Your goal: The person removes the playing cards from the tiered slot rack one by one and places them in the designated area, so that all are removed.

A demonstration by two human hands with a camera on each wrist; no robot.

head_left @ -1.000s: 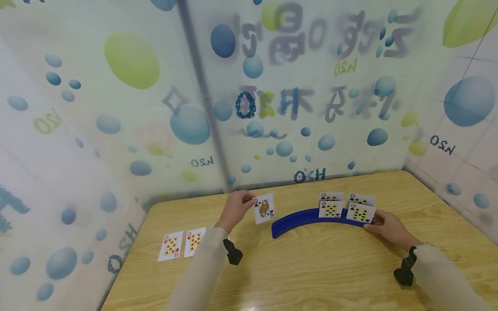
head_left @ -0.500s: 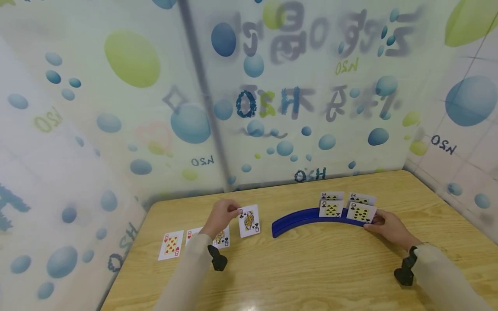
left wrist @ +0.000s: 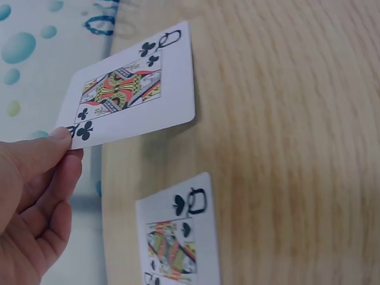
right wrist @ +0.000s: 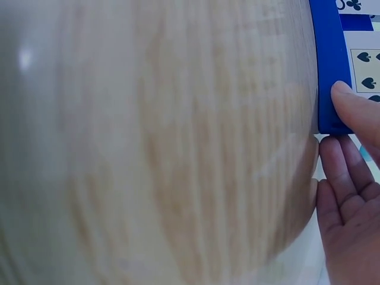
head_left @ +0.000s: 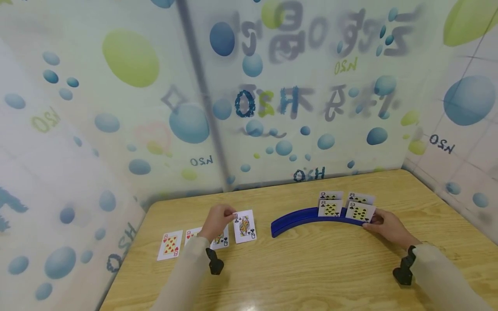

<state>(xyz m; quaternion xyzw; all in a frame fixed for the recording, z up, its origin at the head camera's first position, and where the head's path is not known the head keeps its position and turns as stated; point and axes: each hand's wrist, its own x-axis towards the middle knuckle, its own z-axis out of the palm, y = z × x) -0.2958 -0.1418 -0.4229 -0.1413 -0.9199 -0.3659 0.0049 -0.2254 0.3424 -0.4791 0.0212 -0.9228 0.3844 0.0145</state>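
At the left of the head view my left hand (head_left: 215, 222) pinches a queen of clubs (head_left: 245, 226) by one corner between thumb and fingers. In the left wrist view that queen (left wrist: 127, 89) tilts slightly above the wood, a shadow under it. Beside it a queen of spades (left wrist: 175, 243) lies face up, partly behind my left wrist in the head view. My right hand (head_left: 391, 227) grips the right end of a curved blue card holder (head_left: 295, 218), thumb on its front wall. Black eights (head_left: 330, 209) and nines (head_left: 359, 212) stand in its right half, in two rows.
Farther left on the wooden table (head_left: 295, 272) lie an eight of hearts (head_left: 170, 245) and a nine of hearts (head_left: 192, 235), the latter partly covered by my left sleeve. A patterned curtain-like wall (head_left: 268, 142) rises behind the table's back edge.
My left hand has carried the queen of clubs leftward and down, from near the holder's left end to beside the queen of spades. The right hand and holder have stayed put.
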